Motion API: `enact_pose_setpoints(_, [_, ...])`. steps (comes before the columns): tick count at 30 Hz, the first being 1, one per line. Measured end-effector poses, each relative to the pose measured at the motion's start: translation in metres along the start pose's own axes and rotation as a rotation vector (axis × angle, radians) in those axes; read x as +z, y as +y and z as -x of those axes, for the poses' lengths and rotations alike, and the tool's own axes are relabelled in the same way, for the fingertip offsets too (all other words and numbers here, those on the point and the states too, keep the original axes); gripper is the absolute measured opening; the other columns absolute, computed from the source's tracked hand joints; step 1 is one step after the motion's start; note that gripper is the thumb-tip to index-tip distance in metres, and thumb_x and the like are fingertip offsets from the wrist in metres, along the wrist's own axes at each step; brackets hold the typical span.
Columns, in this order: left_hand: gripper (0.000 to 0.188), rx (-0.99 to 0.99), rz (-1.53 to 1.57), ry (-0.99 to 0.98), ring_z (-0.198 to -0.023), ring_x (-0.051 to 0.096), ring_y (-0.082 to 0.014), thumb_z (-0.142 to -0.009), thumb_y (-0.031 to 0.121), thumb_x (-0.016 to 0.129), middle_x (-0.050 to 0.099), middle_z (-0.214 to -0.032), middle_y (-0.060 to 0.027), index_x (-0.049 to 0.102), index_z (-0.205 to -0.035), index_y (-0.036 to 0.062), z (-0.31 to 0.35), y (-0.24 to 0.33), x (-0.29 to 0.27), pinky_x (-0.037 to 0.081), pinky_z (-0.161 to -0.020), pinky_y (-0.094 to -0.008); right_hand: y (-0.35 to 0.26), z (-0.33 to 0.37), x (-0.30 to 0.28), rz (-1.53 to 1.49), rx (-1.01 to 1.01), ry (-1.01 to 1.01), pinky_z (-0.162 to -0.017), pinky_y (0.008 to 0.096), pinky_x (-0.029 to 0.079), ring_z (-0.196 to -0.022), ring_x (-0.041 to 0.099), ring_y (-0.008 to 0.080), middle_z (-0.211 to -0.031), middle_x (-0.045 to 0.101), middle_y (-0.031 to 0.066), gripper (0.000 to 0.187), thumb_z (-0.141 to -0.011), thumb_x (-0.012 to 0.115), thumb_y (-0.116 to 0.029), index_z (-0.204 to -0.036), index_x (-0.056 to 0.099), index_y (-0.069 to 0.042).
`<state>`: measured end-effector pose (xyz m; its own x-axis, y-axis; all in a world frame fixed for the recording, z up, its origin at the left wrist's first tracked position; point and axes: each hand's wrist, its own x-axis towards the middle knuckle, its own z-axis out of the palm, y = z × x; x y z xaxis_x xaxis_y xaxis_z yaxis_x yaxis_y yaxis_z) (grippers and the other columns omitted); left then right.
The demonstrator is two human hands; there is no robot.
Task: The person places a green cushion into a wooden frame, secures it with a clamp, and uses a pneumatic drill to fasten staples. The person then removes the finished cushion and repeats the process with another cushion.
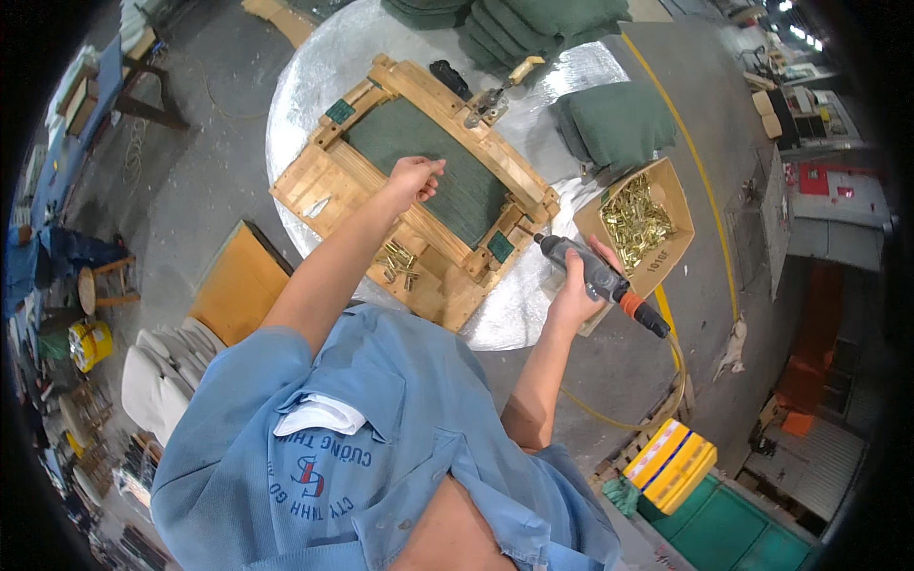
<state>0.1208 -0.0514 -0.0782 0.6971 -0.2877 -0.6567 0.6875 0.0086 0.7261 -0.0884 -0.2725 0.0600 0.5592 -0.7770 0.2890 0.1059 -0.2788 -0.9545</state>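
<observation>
My right hand [578, 293] grips a dark grey power screwdriver [604, 282] with an orange band and a hose. Its bit points toward the near right corner of a wooden frame jig [447, 109]. Inside that frame lies a dark green cloth panel [390, 133]. Over the panel hovers my left hand [417, 179], its fingers curled in a pinch; whatever they hold is too small to make out. Loose brass-coloured fasteners [398, 266] lie on the jig's near wooden ledge. A toggle clamp [486, 107] is mounted on the frame's far right side.
A cardboard box [668, 262] of brass-coloured fasteners [633, 221] stands right of the jig. Folded green cloth stacks [614, 119] lie on the foil-covered round table [295, 95]. A yellow hose [609, 419] trails right. A yellow crate [671, 466] stands at lower right.
</observation>
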Motion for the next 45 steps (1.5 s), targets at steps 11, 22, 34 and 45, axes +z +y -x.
enact_pose_setpoints(11, [0.035,-0.015,-0.074,0.056,-0.042,0.04,-0.0099,-0.091,0.038,0.082,0.051,-0.057,0.0004,0.079,-0.096,0.0035,-0.008,-0.007,-0.008,0.028,-0.041,-0.0302,0.033,-0.031,0.041,0.015,0.039,-0.04,-0.104,0.0422,0.052,-0.117,0.063,0.0264,-0.127,0.064,0.0165,0.042,-0.085,0.072,0.007,-0.123,0.057,0.0])
enact_pose_setpoints(22, [0.034,0.004,-0.095,0.085,-0.044,0.043,-0.0115,-0.089,0.039,0.082,0.052,-0.058,-0.0009,0.081,-0.092,0.0053,-0.014,-0.009,-0.006,0.03,-0.042,-0.0316,0.031,-0.034,0.05,0.095,0.079,-0.064,-0.103,0.0411,0.052,-0.114,0.065,0.0268,-0.125,0.066,0.0152,0.043,-0.082,0.075,0.006,-0.122,0.06,0.001])
enact_pose_setpoints(34, [0.04,-0.002,-0.099,0.094,-0.043,0.036,-0.0088,-0.087,0.043,0.085,0.044,-0.054,0.0026,0.081,-0.095,0.0049,-0.011,-0.005,-0.003,0.027,-0.042,-0.0289,0.025,-0.03,0.06,0.128,0.078,-0.051,-0.106,0.0427,0.052,-0.117,0.064,0.0275,-0.128,0.066,0.0156,0.045,-0.081,0.076,0.007,-0.123,0.06,0.0])
enact_pose_setpoints(45, [0.036,-0.014,-0.099,0.109,-0.043,0.041,-0.0101,-0.088,0.04,0.085,0.05,-0.057,-0.0005,0.079,-0.092,0.0042,-0.011,-0.014,-0.004,0.03,-0.042,-0.03,0.045,-0.03,0.067,0.105,0.062,-0.104,-0.097,0.0395,0.056,-0.108,0.067,0.0249,-0.123,0.068,0.0154,0.041,-0.077,0.082,0.001,-0.115,0.065,0.001])
